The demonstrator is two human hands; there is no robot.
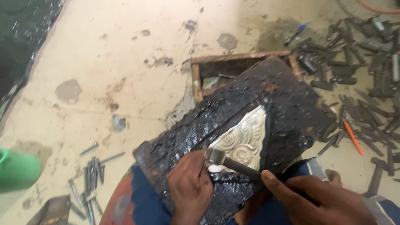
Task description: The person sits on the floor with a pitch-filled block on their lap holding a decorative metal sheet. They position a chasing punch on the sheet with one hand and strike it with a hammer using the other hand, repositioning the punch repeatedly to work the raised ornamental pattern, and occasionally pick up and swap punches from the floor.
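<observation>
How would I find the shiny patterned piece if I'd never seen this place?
Look for the big black tar-covered block lying across the person's lap, in front of a wooden box frame. Set into its middle is a pale silvery metal sheet with raised swirls. It is the only light, patterned patch on the block, and the left hand rests at its lower edge.

one head camera, looking steeply down

there is a single view, worn on the person's head and tipped down over the lap toward the floor (118, 49). it sits close: the left hand (189, 188) and right hand (327, 201) fill the bottom edge, with the black pitch-covered block (253, 106) at centre. the frame reaches out to a heap of metal punches (367, 66) at upper right. no second view overlaps it.
</observation>
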